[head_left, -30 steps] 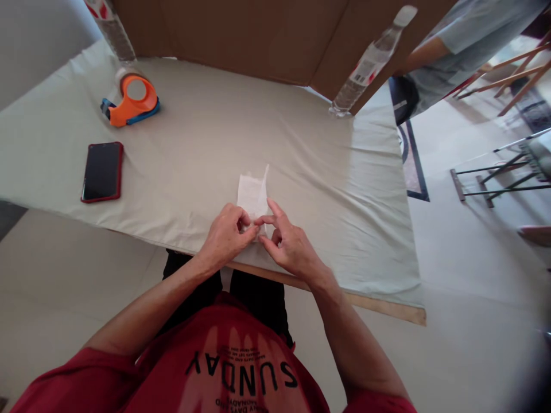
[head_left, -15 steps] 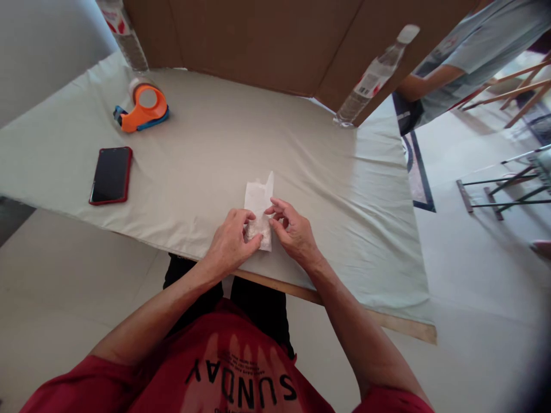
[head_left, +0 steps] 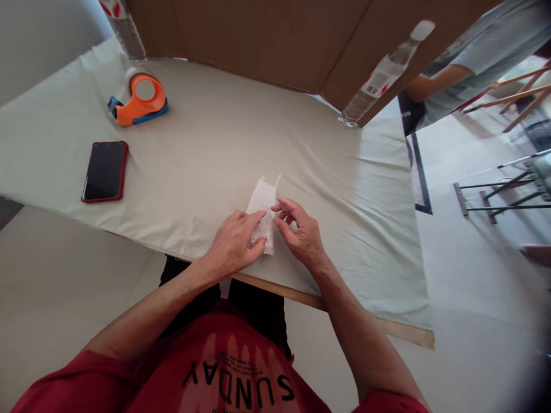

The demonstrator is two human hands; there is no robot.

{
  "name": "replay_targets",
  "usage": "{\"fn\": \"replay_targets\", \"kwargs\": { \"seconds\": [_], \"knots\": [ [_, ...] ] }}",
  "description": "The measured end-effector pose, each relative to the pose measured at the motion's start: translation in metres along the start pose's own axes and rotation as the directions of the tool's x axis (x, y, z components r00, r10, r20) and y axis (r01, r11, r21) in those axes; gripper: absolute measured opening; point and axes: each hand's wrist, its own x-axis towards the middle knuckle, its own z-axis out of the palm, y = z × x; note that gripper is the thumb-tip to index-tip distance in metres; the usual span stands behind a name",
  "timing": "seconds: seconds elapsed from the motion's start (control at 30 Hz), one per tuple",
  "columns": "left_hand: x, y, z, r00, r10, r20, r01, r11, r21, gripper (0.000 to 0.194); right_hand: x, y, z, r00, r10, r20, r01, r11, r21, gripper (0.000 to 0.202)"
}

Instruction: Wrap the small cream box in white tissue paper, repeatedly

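Note:
A small, thin white packet (head_left: 261,198) with a bumpy, whitish lower part lies near the table's front edge, turned slightly. Its right edge stands up in a narrow strip. Across its left side rests my left hand (head_left: 235,241), index finger stretched over the packet and thumb apart near its lower end. On the other side is my right hand (head_left: 301,232), fingers curled, with thumb and fingertips close together at the packet's right edge. My fingers cover part of the middle.
A phone in a red case (head_left: 104,172) lies at the left, with an orange tape dispenser (head_left: 144,103) behind it. A brown cardboard panel (head_left: 253,43) stands at the back, between two plastic bottles; the right bottle (head_left: 383,77) leans in view. Beyond it, a person's arm (head_left: 443,80) shows.
The packet has turned a little clockwise, and its raised right strip looks narrower. My left hand has slid right, its index finger straighter over the packet. The view has shifted slightly.

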Motion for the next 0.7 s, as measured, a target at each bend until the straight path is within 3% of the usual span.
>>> {"fn": "replay_targets", "kwargs": {
  "seconds": [0.1,0.2,0.37,0.47,0.53,0.7],
  "knots": [
    [-0.003,0.001,0.001,0.998,0.046,-0.048,-0.047,0.999,-0.007,0.052,0.001,0.001,0.004,0.998,-0.044,0.039,0.046,0.998,-0.052,0.042],
    [-0.004,0.004,-0.001,0.989,0.108,-0.102,-0.099,0.991,0.090,0.050,0.006,0.001,0.005,0.992,-0.095,0.086,0.108,0.982,-0.155,0.040],
    [0.001,0.006,-0.003,0.966,0.252,-0.055,-0.232,0.943,0.237,0.029,0.011,0.006,0.000,0.989,-0.100,0.107,0.116,0.982,-0.150,0.037],
    [0.002,0.005,-0.001,0.968,0.245,-0.048,-0.226,0.944,0.241,0.020,0.018,0.011,-0.007,0.997,0.071,-0.019,-0.073,0.995,-0.068,0.031],
    [0.001,0.005,0.000,0.969,0.238,-0.063,-0.218,0.949,0.228,0.019,0.028,0.016,-0.010,0.970,0.237,-0.051,-0.237,0.971,-0.006,0.031],
    [-0.002,0.005,0.003,0.970,0.221,-0.102,-0.197,0.960,0.201,0.020,0.056,0.020,-0.003,0.845,0.527,0.084,-0.533,0.843,0.068,0.042]
  ]
}}
